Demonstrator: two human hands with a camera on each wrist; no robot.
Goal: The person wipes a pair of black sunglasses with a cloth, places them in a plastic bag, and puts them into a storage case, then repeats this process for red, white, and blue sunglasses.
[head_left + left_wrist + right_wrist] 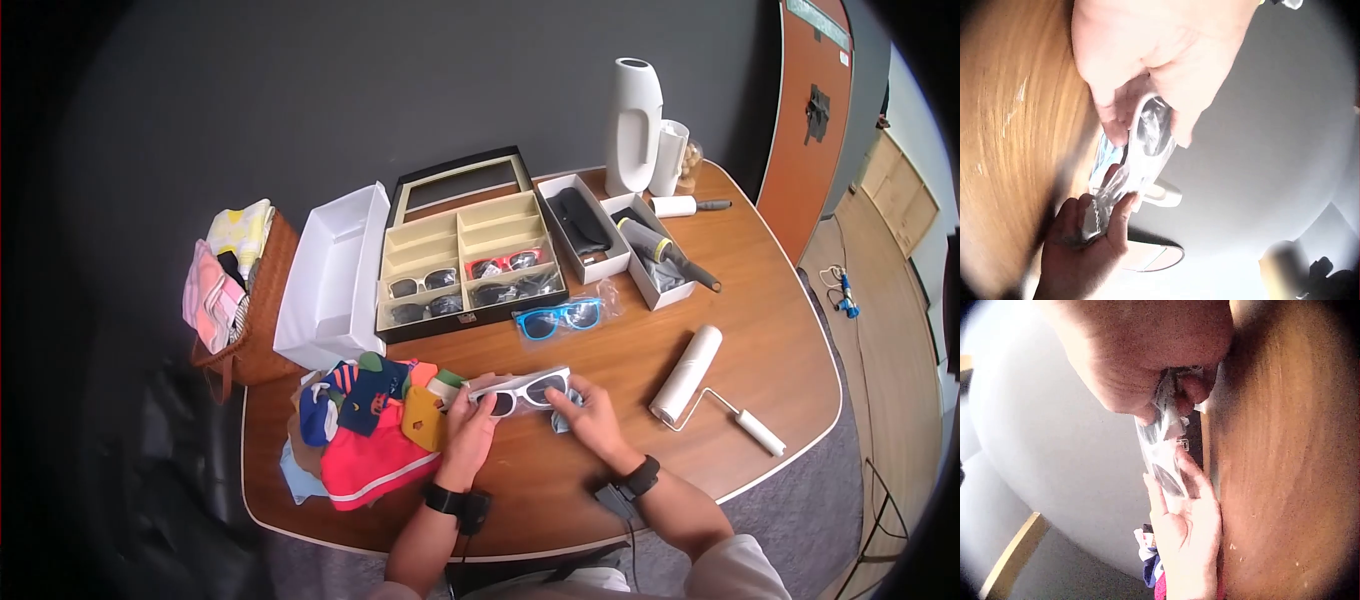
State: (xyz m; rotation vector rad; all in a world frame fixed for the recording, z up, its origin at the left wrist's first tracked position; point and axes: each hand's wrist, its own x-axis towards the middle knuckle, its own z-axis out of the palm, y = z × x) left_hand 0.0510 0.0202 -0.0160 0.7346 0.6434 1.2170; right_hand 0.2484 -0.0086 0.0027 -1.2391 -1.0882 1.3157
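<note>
White-framed sunglasses in a clear plastic sleeve are held up between both hands, over the front of the table. My left hand pinches one end, its thumb on one dark lens. The other end is gripped by my right hand, whose fingers also bunch the loose plastic. Just behind the hands lie blue sunglasses in a clear bag. A display case with its lid raised holds several pairs of sunglasses in its front compartments.
Left of the hands is a pile of colourful clothes. Behind it stand a white box and a wicker basket. A lint roller with a wire handle lies at right. Two open boxes and a tall white vase are farther back.
</note>
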